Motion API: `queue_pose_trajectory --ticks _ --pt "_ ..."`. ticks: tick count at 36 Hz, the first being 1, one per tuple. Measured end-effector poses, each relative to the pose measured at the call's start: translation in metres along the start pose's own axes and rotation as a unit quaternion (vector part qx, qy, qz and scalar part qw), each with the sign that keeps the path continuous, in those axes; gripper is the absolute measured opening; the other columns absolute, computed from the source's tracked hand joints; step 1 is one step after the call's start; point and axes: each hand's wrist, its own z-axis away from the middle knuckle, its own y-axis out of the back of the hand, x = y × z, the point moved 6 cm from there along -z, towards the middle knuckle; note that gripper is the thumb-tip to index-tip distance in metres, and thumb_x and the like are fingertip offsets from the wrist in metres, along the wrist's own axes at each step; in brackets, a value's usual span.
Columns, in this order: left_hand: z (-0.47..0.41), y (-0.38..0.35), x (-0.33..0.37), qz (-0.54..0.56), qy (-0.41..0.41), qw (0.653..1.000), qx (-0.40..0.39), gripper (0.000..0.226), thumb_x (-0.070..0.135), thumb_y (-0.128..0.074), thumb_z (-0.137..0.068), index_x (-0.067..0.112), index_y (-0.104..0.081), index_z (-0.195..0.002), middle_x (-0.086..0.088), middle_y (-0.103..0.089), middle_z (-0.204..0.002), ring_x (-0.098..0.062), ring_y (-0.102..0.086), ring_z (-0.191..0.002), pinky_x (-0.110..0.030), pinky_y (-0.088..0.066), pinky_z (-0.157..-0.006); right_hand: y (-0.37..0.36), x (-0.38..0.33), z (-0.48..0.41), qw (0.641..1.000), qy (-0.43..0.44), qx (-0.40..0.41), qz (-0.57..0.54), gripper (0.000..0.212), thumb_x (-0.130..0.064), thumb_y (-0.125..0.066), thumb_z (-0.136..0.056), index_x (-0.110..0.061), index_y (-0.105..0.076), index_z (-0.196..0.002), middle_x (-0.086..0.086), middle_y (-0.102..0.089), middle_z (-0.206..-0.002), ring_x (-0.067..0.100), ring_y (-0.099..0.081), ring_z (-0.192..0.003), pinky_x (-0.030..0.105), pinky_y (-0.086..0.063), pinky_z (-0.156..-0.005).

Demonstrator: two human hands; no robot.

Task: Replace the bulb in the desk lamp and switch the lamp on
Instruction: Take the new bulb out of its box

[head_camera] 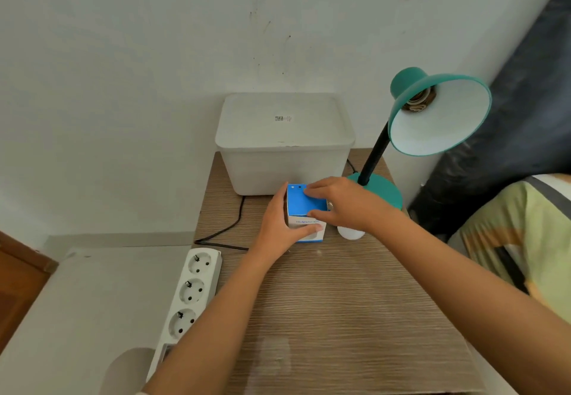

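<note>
A blue and white bulb box (304,206) stands on the wooden table (340,302). My left hand (279,224) wraps its left side and front. My right hand (343,203) rests on its top, fingers pinching the right edge. A white bulb (350,233) lies on the table just right of the box, partly hidden under my right wrist. The teal desk lamp (438,113) stands at the back right on its round base (383,190), shade tilted toward me. Its socket (421,102) shows no bulb.
A white lidded plastic bin (284,144) sits behind the box against the wall. A black cord (230,227) runs off the table's left edge. A white power strip (191,289) lies to the left. Striped bedding (525,240) is on the right.
</note>
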Motion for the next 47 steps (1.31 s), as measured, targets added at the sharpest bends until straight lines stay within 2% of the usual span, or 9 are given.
queue_pose_trajectory --ticks 5,9,15,21,25,31,34,41,47 --pt "0.0 0.0 0.002 -0.017 -0.013 1.0 0.0 0.076 0.022 -0.086 -0.064 0.032 -0.035 -0.121 0.016 -0.053 -0.111 0.003 -0.054 -0.101 -0.007 -0.045 -0.081 -0.007 -0.006 0.015 0.997 0.042 0.066 -0.001 0.039 -0.028 -0.049 -0.094 -0.005 -0.058 -0.124 0.013 -0.057 -0.133 0.025 -0.051 -0.125 0.038 -0.044 -0.102" --pt "0.003 0.001 -0.002 -0.02 -0.014 1.0 -0.003 0.087 0.032 -0.085 -0.064 0.022 -0.037 -0.137 0.008 -0.053 -0.128 -0.005 -0.051 -0.116 -0.025 -0.047 -0.096 0.005 -0.005 0.018 0.983 0.014 0.165 -0.086 0.042 -0.034 -0.039 -0.094 -0.006 -0.067 -0.108 0.012 -0.073 -0.099 0.026 -0.068 -0.089 0.043 -0.056 -0.075" --pt "0.009 0.001 0.009 -0.006 -0.041 0.999 -0.008 0.084 0.026 -0.084 -0.067 0.033 -0.037 -0.136 0.015 -0.055 -0.124 0.0 -0.053 -0.113 -0.025 -0.05 -0.091 0.024 0.013 0.01 0.923 -0.081 0.3 -0.228 0.023 -0.019 -0.058 -0.09 -0.006 -0.07 -0.105 0.007 -0.073 -0.098 0.012 -0.064 -0.087 0.013 -0.047 -0.078" --pt "0.018 -0.001 0.004 -0.015 -0.024 0.999 -0.021 0.104 0.031 -0.082 -0.07 0.042 -0.012 -0.145 0.019 -0.04 -0.137 0.002 -0.042 -0.124 -0.022 -0.043 -0.099 0.018 0.031 -0.001 0.873 -0.17 0.335 -0.31 0.023 -0.024 -0.063 -0.087 -0.008 -0.07 -0.102 0.007 -0.071 -0.093 0.009 -0.061 -0.082 0.003 -0.045 -0.069" --pt "0.02 -0.001 -0.001 -0.041 -0.021 0.999 -0.028 0.108 0.039 -0.08 -0.07 0.038 -0.006 -0.148 0.012 -0.038 -0.14 -0.003 -0.04 -0.126 -0.031 -0.042 -0.102 0.012 0.036 -0.001 0.853 -0.206 0.338 -0.341 0.027 -0.023 -0.063 -0.086 -0.007 -0.067 -0.108 0.003 -0.068 -0.093 0.008 -0.06 -0.083 -0.001 -0.044 -0.067" --pt "0.02 0.001 -0.002 -0.046 -0.016 0.999 -0.02 0.11 0.041 -0.079 -0.07 0.039 -0.003 -0.148 0.014 -0.035 -0.141 -0.005 -0.037 -0.128 -0.034 -0.039 -0.105 0.013 0.036 0.018 0.852 -0.205 0.366 -0.313 0.022 -0.017 -0.063 -0.086 -0.005 -0.068 -0.104 0.008 -0.071 -0.094 0.007 -0.061 -0.081 -0.002 -0.043 -0.067" --pt "0.02 0.002 -0.003 -0.047 -0.01 0.999 -0.018 0.11 0.044 -0.079 -0.069 0.043 -0.002 -0.147 0.01 -0.036 -0.142 -0.008 -0.038 -0.129 -0.041 -0.041 -0.105 0.011 0.024 0.021 0.888 -0.157 0.326 -0.284 0.022 -0.015 -0.063 -0.086 -0.005 -0.068 -0.105 0.005 -0.07 -0.093 0.006 -0.061 -0.081 -0.001 -0.045 -0.072" --pt "0.021 0.005 -0.003 -0.038 -0.008 0.999 -0.015 0.11 0.036 -0.081 -0.07 0.046 0.0 -0.144 0.011 -0.033 -0.143 -0.008 -0.035 -0.131 -0.039 -0.038 -0.107 -0.012 -0.007 -0.003 0.985 -0.055 0.035 -0.159 0.038 -0.029 -0.062 -0.086 -0.009 -0.06 -0.118 0.008 -0.066 -0.114 0.017 -0.062 -0.102 0.031 -0.051 -0.091" --pt "0.019 0.001 -0.001 -0.04 -0.003 0.999 -0.019 0.114 0.035 -0.082 -0.068 0.042 0.001 -0.146 0.005 -0.032 -0.148 -0.011 -0.036 -0.132 -0.038 -0.04 -0.106 -0.018 -0.013 -0.015 0.987 -0.08 -0.118 -0.075 0.033 -0.033 -0.059 -0.081 -0.015 -0.06 -0.109 0.008 -0.066 -0.098 0.022 -0.06 -0.084 0.032 -0.048 -0.069"
